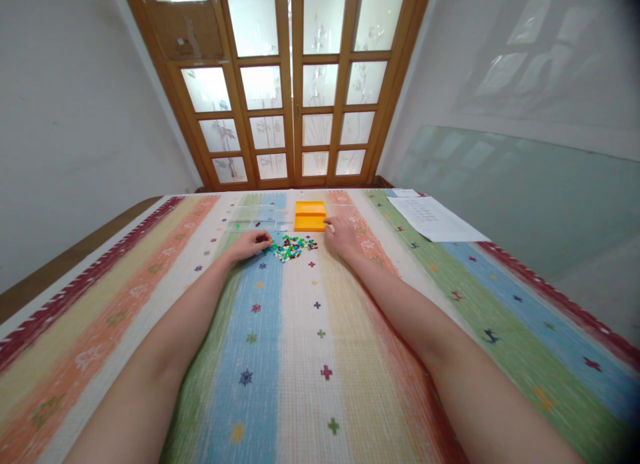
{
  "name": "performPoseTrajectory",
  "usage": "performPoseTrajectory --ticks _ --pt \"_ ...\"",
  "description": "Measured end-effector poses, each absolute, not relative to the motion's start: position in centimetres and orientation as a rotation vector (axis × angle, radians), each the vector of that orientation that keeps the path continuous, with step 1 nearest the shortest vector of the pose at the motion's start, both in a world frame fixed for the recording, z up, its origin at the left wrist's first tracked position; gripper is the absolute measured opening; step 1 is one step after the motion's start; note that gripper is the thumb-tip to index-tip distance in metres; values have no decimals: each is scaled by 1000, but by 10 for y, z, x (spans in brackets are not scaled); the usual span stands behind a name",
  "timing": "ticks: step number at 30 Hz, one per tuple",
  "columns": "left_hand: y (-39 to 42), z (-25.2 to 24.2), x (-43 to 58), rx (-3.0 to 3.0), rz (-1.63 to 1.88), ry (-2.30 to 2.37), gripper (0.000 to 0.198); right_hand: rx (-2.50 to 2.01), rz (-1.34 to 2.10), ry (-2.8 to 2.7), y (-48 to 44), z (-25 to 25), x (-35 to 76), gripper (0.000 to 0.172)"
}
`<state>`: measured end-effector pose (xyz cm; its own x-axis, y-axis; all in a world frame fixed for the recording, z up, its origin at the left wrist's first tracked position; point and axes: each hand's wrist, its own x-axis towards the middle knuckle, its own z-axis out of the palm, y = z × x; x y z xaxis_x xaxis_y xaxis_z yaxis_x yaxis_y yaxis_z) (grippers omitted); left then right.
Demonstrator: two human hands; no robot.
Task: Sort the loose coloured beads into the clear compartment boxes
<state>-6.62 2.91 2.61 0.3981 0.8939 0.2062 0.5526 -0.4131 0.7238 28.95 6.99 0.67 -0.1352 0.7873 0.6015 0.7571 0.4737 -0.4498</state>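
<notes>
My left hand [251, 244] is at the left edge of a pile of tiny coloured pieces [291, 248], green, white, yellow, blue and dark brown. Its fingers are pinched together, with a speck of yellow at the tips; what they hold is too small to name. An orange plastic tray [310, 215] with two compartments lies just behind the pile. My right hand [341, 235] rests at the tray's front right corner, fingers curled and fingertips on its rim. Left of the tray is a clear plastic case [257, 217], with a green piece and a dark piece showing there.
A striped, patterned cloth [300, 357] covers the table. White paper sheets [435, 219] lie at the back right. Beyond the table's far edge are wooden doors with glass panes [295, 111]. A pale glass-like panel [525, 197] leans along the right wall.
</notes>
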Motion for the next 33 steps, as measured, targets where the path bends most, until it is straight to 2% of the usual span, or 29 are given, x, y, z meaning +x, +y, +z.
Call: performPoseTrajectory --ticks 10,23,27,33 --pt "40 23 -38 1798 1133 1329 38 -1233 79 -1956 67 8 286 28" --pt "68 27 11 1550 1366 1436 19 -1228 112 -1999 68 6 287 26" --pt "68 19 20 1486 1449 1403 23 -1220 120 -2008 70 5 287 26" --pt "66 14 15 1483 1383 1336 32 -1209 127 -2037 69 6 286 26"
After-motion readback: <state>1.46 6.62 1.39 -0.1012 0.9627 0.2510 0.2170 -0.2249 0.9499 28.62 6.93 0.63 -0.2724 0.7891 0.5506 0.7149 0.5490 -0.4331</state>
